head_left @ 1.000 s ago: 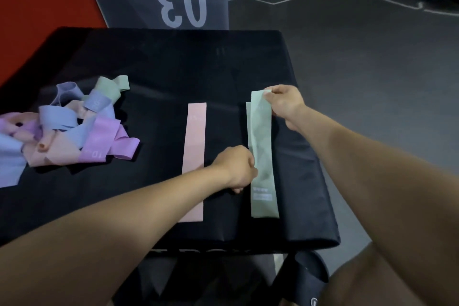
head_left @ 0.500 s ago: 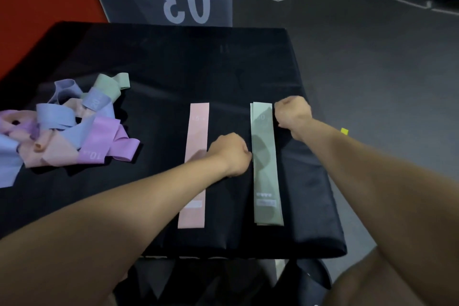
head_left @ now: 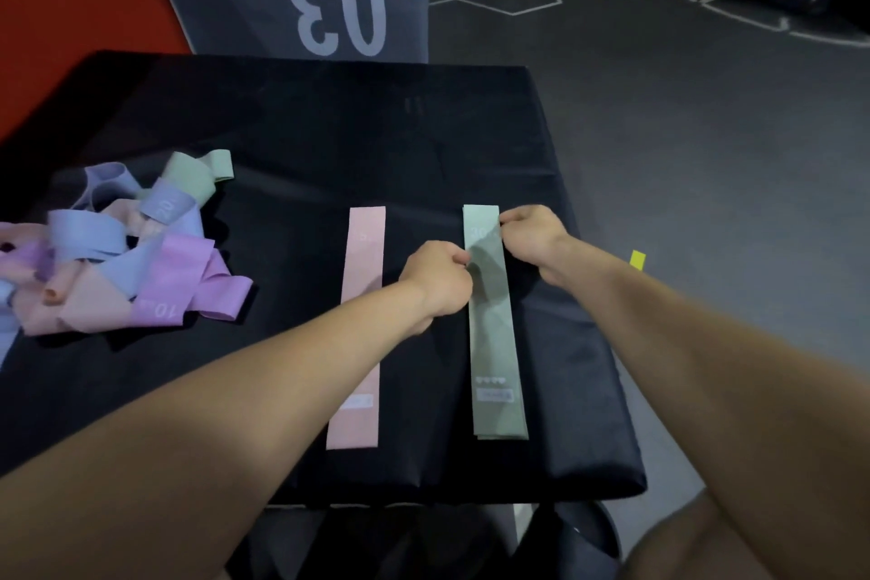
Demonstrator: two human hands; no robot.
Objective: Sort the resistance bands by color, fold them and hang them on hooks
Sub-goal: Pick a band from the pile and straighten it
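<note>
My left hand point(head_left: 438, 280) and right hand point(head_left: 532, 235) each pinch an edge of the green band point(head_left: 494, 344), squaring it beside the pink band point(head_left: 360, 325) for folding.

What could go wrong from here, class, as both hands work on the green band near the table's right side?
1. The green band lies close to the black table's right edge; a tug from the left hand or right hand might slide it off.
2. The left forearm crosses the pink band and could drag it askew.
</note>
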